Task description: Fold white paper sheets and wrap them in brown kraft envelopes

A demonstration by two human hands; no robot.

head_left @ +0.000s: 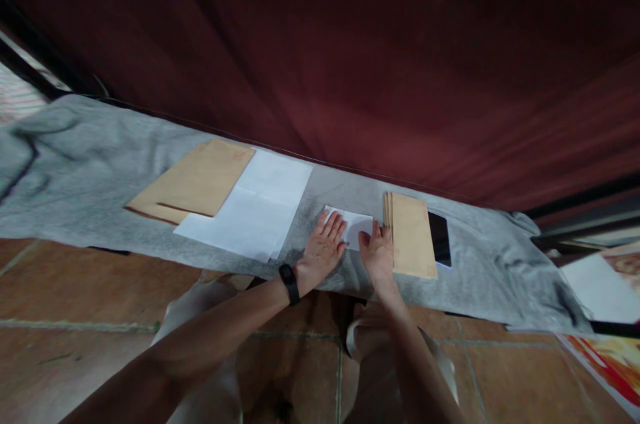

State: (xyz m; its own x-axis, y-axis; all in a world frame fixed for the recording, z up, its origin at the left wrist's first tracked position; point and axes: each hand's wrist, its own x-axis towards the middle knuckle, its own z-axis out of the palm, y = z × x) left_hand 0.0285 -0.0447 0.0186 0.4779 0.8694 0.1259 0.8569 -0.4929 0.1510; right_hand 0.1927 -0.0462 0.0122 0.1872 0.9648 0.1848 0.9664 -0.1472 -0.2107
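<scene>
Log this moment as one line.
left hand: flat on small white paper | right hand: at paper's right edge | leftward: brown envelopes, white sheets | rightward: brown envelope stack, dark-screened device

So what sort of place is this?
Probably a makeshift workspace, perhaps in a home, though I can't be sure. A grey cloth covers a narrow surface with envelopes and paper on it, beside a red curtain, and the floor is tiled.

Left hand (325, 249) flat, palm down; right hand (379, 255) near it, also palm down.
</scene>
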